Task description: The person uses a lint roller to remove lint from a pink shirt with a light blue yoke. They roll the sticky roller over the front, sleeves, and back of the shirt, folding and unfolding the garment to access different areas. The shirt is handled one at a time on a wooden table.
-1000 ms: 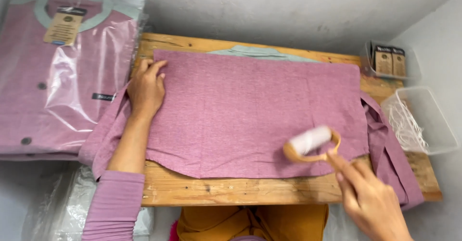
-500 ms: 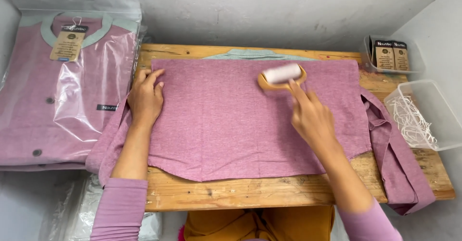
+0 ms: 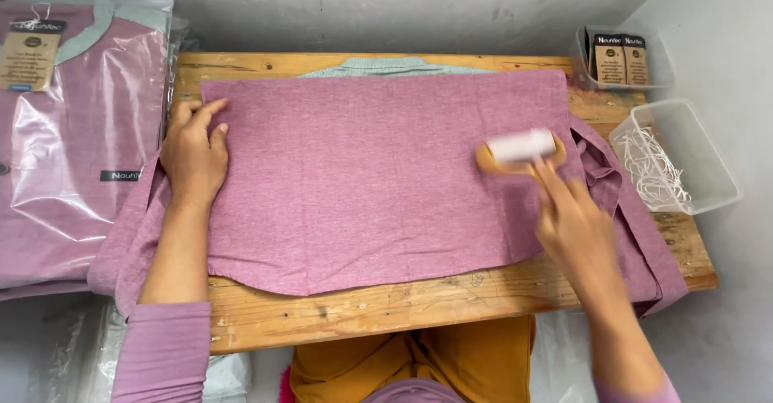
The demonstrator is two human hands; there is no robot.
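On the left we see a stack of pink shirts in clear bags (image 3: pixel 72 145), partly cut off by the edge. Our left hand (image 3: pixel 192 155) lies flat with fingers spread on the left part of the pink shirt (image 3: pixel 378 177), which is spread face down across the wooden table (image 3: pixel 386 310). Our right hand (image 3: pixel 581 234) holds the handle of a lint roller (image 3: pixel 522 148), which touches the shirt's right part. That hand looks blurry. The shirt's sleeves hang off both sides. A clear tub of white strings (image 3: pixel 676 161) sits on the right.
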